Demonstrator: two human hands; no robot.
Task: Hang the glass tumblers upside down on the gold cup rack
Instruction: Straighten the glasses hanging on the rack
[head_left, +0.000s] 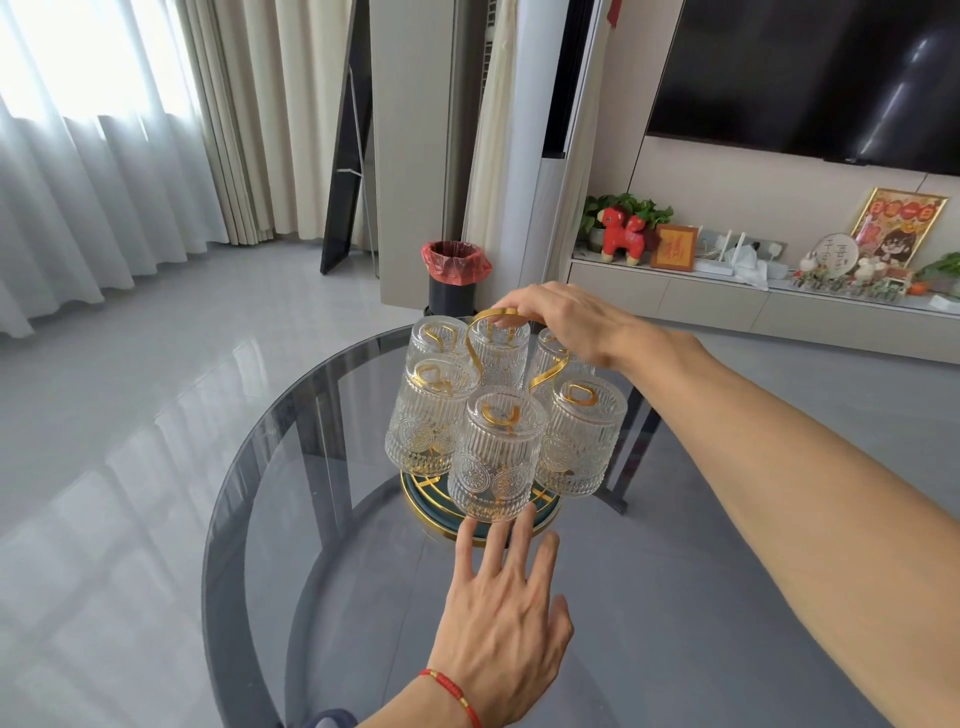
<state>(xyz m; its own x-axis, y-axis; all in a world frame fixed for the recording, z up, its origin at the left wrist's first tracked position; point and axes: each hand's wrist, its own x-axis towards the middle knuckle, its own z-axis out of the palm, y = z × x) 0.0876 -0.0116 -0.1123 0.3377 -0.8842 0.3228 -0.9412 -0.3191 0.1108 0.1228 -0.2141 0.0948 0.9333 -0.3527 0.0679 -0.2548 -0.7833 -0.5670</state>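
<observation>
Hanging mouth-down, long axes tilted outward: tumblers (492, 453) on rack (480, 512); right hand (563, 322) fingers gripping handle (496, 313); left hand (501, 618) fingers spread.

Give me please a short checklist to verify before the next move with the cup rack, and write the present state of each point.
1. All tumblers hang upside down on the gold cup rack: ok, six are visible, bases up.
2. Right hand holds the rack's top handle: ok, fingers curl round the gold loop.
3. Left hand is free to steady: ok, open, its fingertips reach the front tumbler; whether they touch it, cannot tell.
4. Rack base sits flat on the glass table: cannot tell, tumblers hide most of it.
5. Tumblers apart from one another: cannot tell, they overlap in this view.
6. Base away from the table edge: ok.
</observation>
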